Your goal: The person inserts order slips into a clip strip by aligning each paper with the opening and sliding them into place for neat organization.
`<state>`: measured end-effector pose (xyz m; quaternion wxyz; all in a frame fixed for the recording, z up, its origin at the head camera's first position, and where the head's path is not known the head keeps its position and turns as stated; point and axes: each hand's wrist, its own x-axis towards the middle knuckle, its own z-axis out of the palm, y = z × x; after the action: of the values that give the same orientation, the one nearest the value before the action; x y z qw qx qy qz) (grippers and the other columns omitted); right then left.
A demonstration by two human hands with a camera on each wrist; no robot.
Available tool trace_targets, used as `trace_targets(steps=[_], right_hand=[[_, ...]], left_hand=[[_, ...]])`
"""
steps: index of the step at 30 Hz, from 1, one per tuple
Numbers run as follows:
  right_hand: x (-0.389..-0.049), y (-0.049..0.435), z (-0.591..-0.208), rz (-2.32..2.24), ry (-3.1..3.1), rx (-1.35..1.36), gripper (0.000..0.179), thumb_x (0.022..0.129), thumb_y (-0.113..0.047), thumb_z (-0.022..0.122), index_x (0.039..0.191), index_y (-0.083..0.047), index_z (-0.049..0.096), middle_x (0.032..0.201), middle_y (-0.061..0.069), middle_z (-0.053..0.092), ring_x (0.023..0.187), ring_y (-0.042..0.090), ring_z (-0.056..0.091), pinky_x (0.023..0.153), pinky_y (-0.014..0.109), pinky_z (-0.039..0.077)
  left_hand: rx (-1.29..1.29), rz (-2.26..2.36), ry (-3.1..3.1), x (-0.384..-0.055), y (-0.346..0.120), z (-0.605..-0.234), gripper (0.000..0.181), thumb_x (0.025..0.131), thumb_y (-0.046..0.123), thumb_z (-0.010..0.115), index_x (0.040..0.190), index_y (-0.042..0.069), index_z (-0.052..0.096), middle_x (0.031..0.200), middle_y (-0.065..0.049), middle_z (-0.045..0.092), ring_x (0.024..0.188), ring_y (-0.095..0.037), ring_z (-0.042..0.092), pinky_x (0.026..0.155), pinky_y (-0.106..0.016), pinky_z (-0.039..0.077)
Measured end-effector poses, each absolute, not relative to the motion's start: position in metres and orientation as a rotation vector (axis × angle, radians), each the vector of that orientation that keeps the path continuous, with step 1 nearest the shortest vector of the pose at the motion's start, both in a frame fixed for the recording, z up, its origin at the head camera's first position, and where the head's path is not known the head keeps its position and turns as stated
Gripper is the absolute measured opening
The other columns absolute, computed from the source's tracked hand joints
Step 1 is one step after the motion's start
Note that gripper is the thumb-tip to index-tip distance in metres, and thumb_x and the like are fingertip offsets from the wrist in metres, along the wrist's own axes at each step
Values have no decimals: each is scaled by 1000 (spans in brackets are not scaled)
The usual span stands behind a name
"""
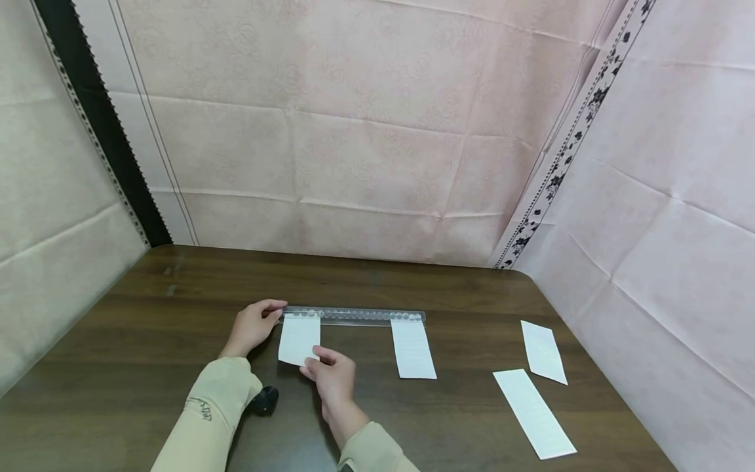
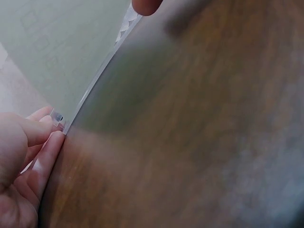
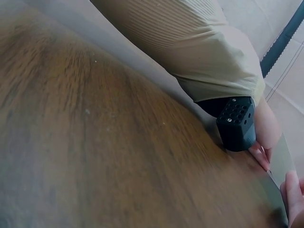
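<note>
A clear plastic strip (image 1: 354, 316) with a row of round shapes lies across the middle of the table. My left hand (image 1: 252, 329) pinches its left end between thumb and fingers; the left wrist view shows that strip end (image 2: 58, 118) in the fingers. A white paper slip (image 1: 298, 339) meets the strip near this end. My right hand (image 1: 335, 383) pinches the slip's lower right corner. Under the strip's right end sits the top of a second paper slip (image 1: 414, 351), with faint lines on it. The right wrist view catches only part of my fingers.
Two more white paper slips, an upper one (image 1: 544, 352) and a longer one (image 1: 535, 413), lie at the right of the brown wooden table (image 1: 177, 314). A black wrist device (image 1: 264, 401) sits at my left cuff. Pale cloth (image 1: 354, 131) hangs behind and on both sides.
</note>
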<state>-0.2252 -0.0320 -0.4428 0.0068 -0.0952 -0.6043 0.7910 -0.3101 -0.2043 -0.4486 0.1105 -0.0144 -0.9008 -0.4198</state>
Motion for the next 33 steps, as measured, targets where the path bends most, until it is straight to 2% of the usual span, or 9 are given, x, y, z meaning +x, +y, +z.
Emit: trace_targets(steps=[3, 6, 16, 33], right_hand=[[-225, -31, -442, 2472, -1897, -302, 25, 75, 16, 64, 100, 14, 64, 85, 16, 55, 66, 14, 63, 65, 30, 54], [-225, -30, -441, 2469, -1901, -290, 24, 76, 16, 64, 100, 15, 64, 86, 16, 55, 66, 14, 62, 66, 30, 54], [-225, -24, -442, 2456, -1905, -278, 25, 76, 16, 64, 101, 15, 63, 89, 18, 55, 68, 15, 63, 66, 30, 54], [-224, -17, -443, 2422, -1947, -274, 24, 77, 15, 64, 101, 14, 64, 88, 16, 56, 66, 15, 63, 66, 29, 54]], left_hand=[[-25, -1249, -2645, -310, -204, -449, 25, 95, 12, 52, 116, 4, 63, 99, -13, 65, 82, -22, 60, 76, -41, 47], [-17, -1251, -2645, -311, -204, -448, 25, 95, 13, 52, 116, 4, 64, 97, -11, 66, 79, -19, 60, 74, -39, 47], [-10, -1225, -2654, -312, -205, -450, 26, 95, 13, 52, 117, 5, 64, 102, -12, 65, 83, -23, 58, 76, -40, 46], [-14, -1226, -2658, -311, -204, -449, 25, 95, 13, 54, 116, 5, 64, 93, -9, 65, 79, -21, 56, 75, -39, 44]])
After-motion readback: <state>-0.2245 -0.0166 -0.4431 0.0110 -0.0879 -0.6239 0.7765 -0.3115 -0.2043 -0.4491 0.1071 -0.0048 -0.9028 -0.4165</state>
